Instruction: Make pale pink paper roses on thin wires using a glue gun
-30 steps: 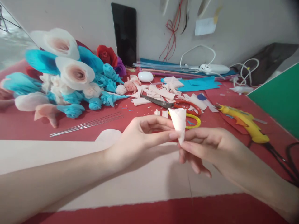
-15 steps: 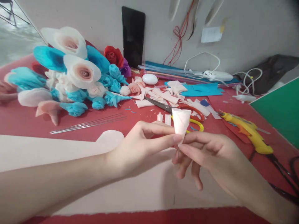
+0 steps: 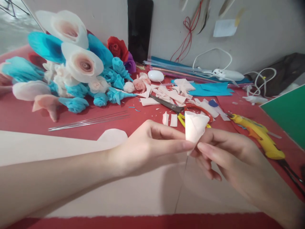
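paper flowers (image 3: pixel 71 63) – blue, white, red, piled at the left | thin wires (image 3: pixel 89 121) lying in front of them | scissors (image 3: pixel 177 108) among paper scraps (image 3: pixel 171 93) | yellow glue gun (image 3: pixel 258 135) at the right | black phone (image 3: pixel 140 28) leaning on the wall

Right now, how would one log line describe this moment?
left hand: pinching paper cone | right hand: pinching cone tip, thin wire hangs below | scissors behind | glue gun right
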`<state>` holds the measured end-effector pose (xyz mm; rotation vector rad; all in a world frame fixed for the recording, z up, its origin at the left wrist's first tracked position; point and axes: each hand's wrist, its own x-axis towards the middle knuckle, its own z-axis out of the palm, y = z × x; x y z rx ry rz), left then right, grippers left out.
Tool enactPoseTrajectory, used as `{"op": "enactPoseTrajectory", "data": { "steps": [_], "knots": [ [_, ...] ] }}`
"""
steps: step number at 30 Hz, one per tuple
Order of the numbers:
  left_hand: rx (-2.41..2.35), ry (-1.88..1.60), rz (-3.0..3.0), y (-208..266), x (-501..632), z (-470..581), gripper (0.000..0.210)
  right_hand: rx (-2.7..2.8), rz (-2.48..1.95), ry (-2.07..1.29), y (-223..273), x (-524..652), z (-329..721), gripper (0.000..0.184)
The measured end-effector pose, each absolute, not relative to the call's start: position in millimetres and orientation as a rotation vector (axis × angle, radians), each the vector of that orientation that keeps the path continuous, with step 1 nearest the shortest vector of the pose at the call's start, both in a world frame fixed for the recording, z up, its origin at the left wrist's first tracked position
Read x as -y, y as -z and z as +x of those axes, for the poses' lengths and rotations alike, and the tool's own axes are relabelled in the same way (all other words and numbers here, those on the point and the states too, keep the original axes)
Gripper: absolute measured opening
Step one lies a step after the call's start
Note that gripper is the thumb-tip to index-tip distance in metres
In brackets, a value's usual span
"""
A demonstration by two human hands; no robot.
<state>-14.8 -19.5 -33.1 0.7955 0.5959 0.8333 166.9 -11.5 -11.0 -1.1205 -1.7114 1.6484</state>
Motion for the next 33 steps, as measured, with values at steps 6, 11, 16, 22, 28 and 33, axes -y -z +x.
{"op": "enactPoseTrajectory", "data": {
  "steps": [6,11,16,22,28,33],
  "knots": [
    [-0.573,-0.829,0.828,34.1,17.9,-13.9,0.014,1.634,-1.027,-1.738,13.7,10.1,164.5,0.021],
    [-0.568,-0.823,0.841,33.9,16.7,-14.0,0.015,1.644,-1.073,-1.719,14.1,11.5,166.9,0.021],
    [-0.492,-0.811,0.838,33.6,16.3,-13.8,0.019,1.632,-1.158,-1.724,16.2,12.3,168.5,0.023],
    [-0.534,-0.798,0.809,31.8,17.2,-14.3,0.017,1.593,-1.144,-1.757,17.0,12.0,170.4,0.021],
    [-0.499,-0.792,0.805,30.2,15.5,-12.6,0.021,1.594,-1.1,-1.767,17.9,11.7,169.6,0.023],
    [-0.499,-0.799,0.811,31.0,15.6,-12.2,0.019,1.593,-1.093,-1.767,20.0,11.4,167.9,0.021]
  ]
}}
